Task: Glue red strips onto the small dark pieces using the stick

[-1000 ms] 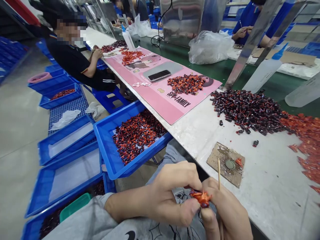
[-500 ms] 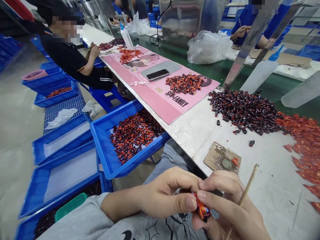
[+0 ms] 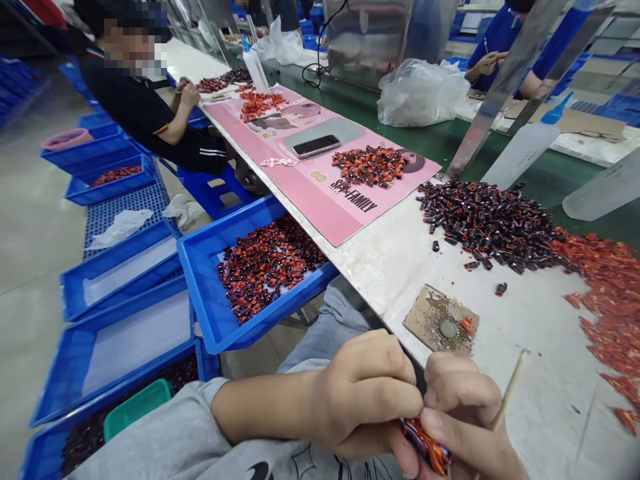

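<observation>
My left hand point(image 3: 370, 393) is closed, knuckles up, its fingers pinching one end of a small glossy orange-and-black piece point(image 3: 427, 445). The thumb and fingers of my right hand point(image 3: 465, 410) press on the same piece from the other side. A thin wooden stick point(image 3: 511, 390) is also tucked in my right hand, pointing up and away. Just beyond the hands lies a cardboard square point(image 3: 423, 320) bearing a small round cap point(image 3: 449, 329) and an orange bit point(image 3: 467, 325). Fingers hide part of the piece.
Black tubular parts point(image 3: 493, 223) and flat orange parts point(image 3: 613, 287) are heaped on the worktable. A blue bin point(image 3: 200, 293) of assembled pieces juts out at the left. Farther off are a pink mat point(image 3: 310, 200), a phone point(image 3: 317, 146), squeeze bottles point(image 3: 523, 150) and a seated co-worker point(image 3: 135, 110).
My left hand has rolled over, so its knuckles now face up and its thumb is hidden. Both hands and the piece have shifted slightly right and down.
</observation>
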Available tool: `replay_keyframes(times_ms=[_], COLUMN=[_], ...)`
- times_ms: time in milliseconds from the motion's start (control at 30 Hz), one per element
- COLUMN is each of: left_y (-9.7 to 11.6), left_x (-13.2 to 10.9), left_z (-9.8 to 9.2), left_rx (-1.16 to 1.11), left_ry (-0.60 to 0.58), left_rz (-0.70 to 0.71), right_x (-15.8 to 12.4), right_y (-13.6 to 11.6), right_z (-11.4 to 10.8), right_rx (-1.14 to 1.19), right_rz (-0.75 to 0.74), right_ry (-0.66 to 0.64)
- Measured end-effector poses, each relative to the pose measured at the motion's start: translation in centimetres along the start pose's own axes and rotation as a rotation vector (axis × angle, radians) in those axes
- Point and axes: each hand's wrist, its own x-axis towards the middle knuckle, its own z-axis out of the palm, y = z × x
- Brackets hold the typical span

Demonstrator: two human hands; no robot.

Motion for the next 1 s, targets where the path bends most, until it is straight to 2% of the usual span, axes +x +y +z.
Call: replay_keyframes(times_ms=[100,267,367,567,733,867,1000], left_y=[-0.2,0.0,0.0,-0.3,-0.4,-0.4,-0.2], left_x=[0.1,0.6,0.7,0.3,0.0,-0.2,-0.3], left_z=[-0.3,-1.4,-1.5,-0.5,-0.5,-0.5,-0.5], left_rx=[0.059,0.198,0.206,0.183,0.155,0.075,0.083], left_ry=[0.033,-0.093,-0.086,-0.027,-0.026,0.053,0.064], left_rz=[0.083,0.141,0.142,0.099,0.030,-0.011,-0.030], right_x=[0.4,0.2,0.3,0.7,0.4,0.0,0.1], right_y=[0.1,0.4,0.4,0.2,0.3,0.4,0.5], right_z=[0.6,0.7,0.2,-0.7,-0.5,-0.5,-0.4], right_rx=[0.057,0.054,0.060,0.081,0.117,0.118,0.103], right_rz=[0.003,0.026,0.039,0.077,0.109,0.120,0.112], right_ry=[0.013,0.017,-0.006,-0.093,-0.051,-0.032,-0.009])
